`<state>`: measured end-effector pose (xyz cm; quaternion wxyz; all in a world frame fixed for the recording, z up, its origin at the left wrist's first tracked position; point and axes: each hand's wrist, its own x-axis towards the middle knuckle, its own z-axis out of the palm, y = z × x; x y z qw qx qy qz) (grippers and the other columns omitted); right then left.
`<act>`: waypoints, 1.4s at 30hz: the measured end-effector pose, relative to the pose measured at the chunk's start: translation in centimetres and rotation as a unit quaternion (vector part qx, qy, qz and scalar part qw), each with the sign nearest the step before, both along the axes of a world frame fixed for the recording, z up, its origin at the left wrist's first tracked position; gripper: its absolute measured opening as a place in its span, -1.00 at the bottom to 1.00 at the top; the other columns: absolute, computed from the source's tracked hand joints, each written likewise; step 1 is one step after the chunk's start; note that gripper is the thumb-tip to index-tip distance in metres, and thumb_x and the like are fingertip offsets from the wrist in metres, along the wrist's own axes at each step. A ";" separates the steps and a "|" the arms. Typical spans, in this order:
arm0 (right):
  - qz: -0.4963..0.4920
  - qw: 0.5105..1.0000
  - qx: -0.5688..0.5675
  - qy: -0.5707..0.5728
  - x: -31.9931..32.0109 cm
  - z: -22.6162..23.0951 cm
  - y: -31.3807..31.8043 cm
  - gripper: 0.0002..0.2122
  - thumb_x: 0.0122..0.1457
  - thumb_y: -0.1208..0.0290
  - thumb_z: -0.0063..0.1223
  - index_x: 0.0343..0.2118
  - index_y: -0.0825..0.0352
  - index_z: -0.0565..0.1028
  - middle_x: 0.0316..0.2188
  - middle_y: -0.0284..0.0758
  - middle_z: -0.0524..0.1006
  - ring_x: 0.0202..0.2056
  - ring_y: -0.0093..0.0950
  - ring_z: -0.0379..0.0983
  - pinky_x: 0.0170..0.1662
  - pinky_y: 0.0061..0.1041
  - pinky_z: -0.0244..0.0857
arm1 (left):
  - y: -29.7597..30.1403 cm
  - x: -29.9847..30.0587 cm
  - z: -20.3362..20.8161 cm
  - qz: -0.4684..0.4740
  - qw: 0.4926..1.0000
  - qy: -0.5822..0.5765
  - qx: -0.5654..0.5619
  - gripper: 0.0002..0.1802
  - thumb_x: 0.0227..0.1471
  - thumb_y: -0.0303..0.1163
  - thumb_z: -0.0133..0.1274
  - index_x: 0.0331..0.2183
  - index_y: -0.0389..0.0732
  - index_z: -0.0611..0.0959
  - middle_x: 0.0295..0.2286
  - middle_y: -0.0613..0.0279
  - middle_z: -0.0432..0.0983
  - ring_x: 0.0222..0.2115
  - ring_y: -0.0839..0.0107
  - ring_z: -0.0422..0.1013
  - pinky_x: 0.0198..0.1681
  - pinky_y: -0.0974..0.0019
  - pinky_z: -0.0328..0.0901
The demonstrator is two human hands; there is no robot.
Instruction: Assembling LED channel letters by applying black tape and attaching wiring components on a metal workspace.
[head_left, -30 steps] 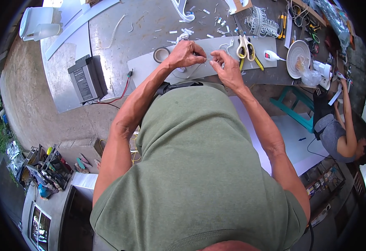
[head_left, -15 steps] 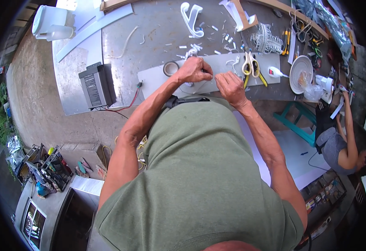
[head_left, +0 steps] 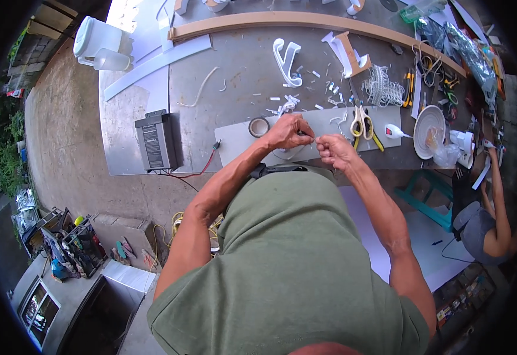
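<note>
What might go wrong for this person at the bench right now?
The left hand and right hand are close together; a tiny piece dropped there might get lost among the nearby white scraps. The right hand might bump the scissors lying near it. The red lead runs close to the left forearm and might get snagged.

Both hands (head_left: 292,131) nearly meet over a grey board (head_left: 235,141), perhaps pinching something thin (head_left: 315,140), near scissors (head_left: 362,120).
</note>
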<state>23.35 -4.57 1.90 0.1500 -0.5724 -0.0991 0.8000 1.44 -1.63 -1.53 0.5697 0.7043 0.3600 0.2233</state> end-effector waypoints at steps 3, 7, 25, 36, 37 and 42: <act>0.132 0.941 0.262 -0.166 -0.7 2.2 -0.6 -0.89 0.19 0.42 0.09 -0.30 0.34 0.52 -0.52 -0.38 0.51 -0.55 -0.58 0.39 -0.60 -0.57 0.22 | 0.3 -0.4 0.5 -0.003 0.998 -0.010 -0.066 -0.80 -0.13 -0.34 0.29 -0.37 -0.20 0.77 -0.47 0.20 0.60 -0.38 0.36 0.43 -0.28 0.26 0.32; 0.223 0.748 0.555 -0.287 -0.5 1.9 -1.3 -0.82 0.16 0.47 0.13 -0.17 0.36 0.54 -0.36 -0.27 0.59 -0.34 -0.37 0.54 -0.29 -0.41 0.40 | 0.7 -0.6 1.3 0.021 0.998 0.007 -0.067 -0.75 -0.13 -0.31 0.27 -0.35 -0.23 0.77 -0.51 0.13 0.64 -0.49 0.41 0.50 -0.36 0.31 0.36; 0.257 0.748 0.547 -0.276 -0.6 1.4 -0.9 -0.90 0.13 0.47 0.18 -0.34 0.37 0.54 -0.51 -0.32 0.51 -0.48 -0.41 0.48 -0.42 -0.42 0.34 | 0.7 -0.4 1.4 -0.032 0.995 0.050 -0.074 -0.74 -0.07 -0.27 0.30 -0.32 -0.22 0.78 -0.48 0.21 0.61 -0.41 0.40 0.48 -0.31 0.29 0.35; 0.178 0.760 0.561 -0.277 -0.5 2.1 -1.8 -0.82 0.17 0.49 0.18 -0.19 0.38 0.50 -0.39 -0.34 0.57 -0.41 -0.51 0.52 -0.44 -0.52 0.40 | 0.9 -0.4 1.6 -0.011 0.987 0.011 -0.161 -0.75 -0.05 -0.29 0.29 -0.31 -0.22 0.77 -0.46 0.19 0.58 -0.37 0.39 0.47 -0.27 0.28 0.34; 0.178 0.760 0.560 -0.277 -0.5 2.2 -1.9 -0.82 0.17 0.49 0.18 -0.19 0.38 0.50 -0.39 -0.34 0.57 -0.41 -0.51 0.52 -0.44 -0.52 0.40 | 1.0 -0.4 1.6 -0.020 0.988 0.015 -0.150 -0.74 -0.05 -0.28 0.29 -0.31 -0.22 0.77 -0.46 0.18 0.58 -0.37 0.39 0.47 -0.27 0.28 0.34; 0.231 0.577 0.714 -0.322 -0.3 1.6 -1.8 -0.84 0.11 0.56 0.19 -0.23 0.37 0.52 -0.35 -0.23 0.55 -0.32 -0.27 0.52 -0.25 -0.37 0.42 | 1.2 -0.4 1.7 -0.034 0.988 0.031 -0.149 -0.72 -0.06 -0.27 0.29 -0.30 -0.23 0.77 -0.44 0.17 0.59 -0.36 0.37 0.48 -0.26 0.28 0.34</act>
